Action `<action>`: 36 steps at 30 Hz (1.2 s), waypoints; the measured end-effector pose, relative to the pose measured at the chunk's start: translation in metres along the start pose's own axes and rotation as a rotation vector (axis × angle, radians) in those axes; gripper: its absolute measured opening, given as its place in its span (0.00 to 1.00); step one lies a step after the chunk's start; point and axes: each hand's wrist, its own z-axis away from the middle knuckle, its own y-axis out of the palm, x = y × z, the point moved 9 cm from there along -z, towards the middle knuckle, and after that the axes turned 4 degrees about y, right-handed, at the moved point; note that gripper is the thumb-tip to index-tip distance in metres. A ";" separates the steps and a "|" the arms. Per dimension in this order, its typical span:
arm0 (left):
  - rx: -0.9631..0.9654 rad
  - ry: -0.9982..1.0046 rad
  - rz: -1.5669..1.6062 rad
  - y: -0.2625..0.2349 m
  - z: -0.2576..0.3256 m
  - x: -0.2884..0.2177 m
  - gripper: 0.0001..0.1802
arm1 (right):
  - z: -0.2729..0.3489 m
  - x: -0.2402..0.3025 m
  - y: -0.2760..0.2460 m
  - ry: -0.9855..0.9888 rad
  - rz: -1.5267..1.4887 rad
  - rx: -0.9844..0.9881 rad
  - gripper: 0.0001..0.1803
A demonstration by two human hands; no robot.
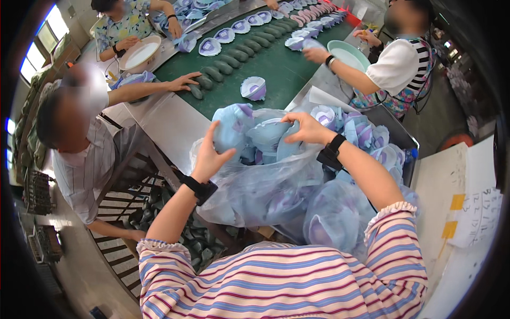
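Observation:
My left hand (210,159) is closed round the side of a light blue, rounded moulded piece (232,127) with a purple patch at its top. It holds the piece upright over a clear plastic bag (249,186) full of similar blue and purple shells. At the bag's mouth, my right hand (308,129) pinches the edge of a light blue curved shell (287,142), thumb and fingers bent round it. Another blue cup-shaped piece (266,132) lies between my hands. Both wrists wear black bands.
Ahead, a green conveyor belt (212,98) carries rows of dark green, purple-white and pink pieces, plus one lone purple-white cup (253,88). More blue shells (372,138) heap at my right. Co-workers sit on both sides; one reaches onto the belt. A slatted crate (127,255) stands lower left.

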 end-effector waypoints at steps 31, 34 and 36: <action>0.453 0.686 -1.209 0.101 -0.005 0.024 0.39 | 0.051 0.042 0.055 -0.090 0.432 0.167 0.22; 0.666 0.484 -0.955 0.097 -0.019 0.027 0.23 | 0.047 0.017 0.051 0.015 0.388 0.203 0.21; 1.070 0.091 -0.441 0.092 -0.043 0.011 0.17 | 0.045 0.013 0.049 0.001 0.380 0.185 0.21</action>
